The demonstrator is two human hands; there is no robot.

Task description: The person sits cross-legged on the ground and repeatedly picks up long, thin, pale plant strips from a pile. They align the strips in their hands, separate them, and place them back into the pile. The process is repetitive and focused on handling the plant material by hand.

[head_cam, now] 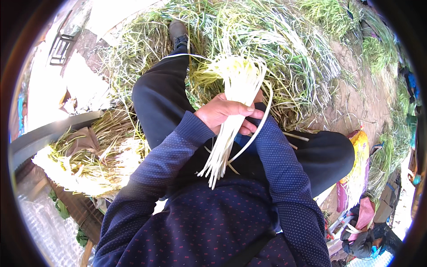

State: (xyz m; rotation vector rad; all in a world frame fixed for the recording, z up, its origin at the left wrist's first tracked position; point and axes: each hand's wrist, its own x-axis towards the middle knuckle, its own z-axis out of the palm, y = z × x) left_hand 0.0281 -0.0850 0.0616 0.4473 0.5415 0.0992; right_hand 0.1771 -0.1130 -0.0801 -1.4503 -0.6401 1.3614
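A bundle of long pale stalks, like garlic scapes, stands in front of my chest. Its yellowish curled tops point away from me, and the cut ends hang towards my lap. My left hand is shut around the middle, with the thumb across the front. Behind the bundle's right side, only a small part of my right hand shows; its fingers are hidden, so its grip cannot be told. One loose stalk bows out to the right of the bundle and passes in front of my right sleeve.
A large heap of green stalks spreads before me, around my outstretched shoe. More cut plant matter lies at left by a grey beam. At right are a yellow and purple sack and pink cloth.
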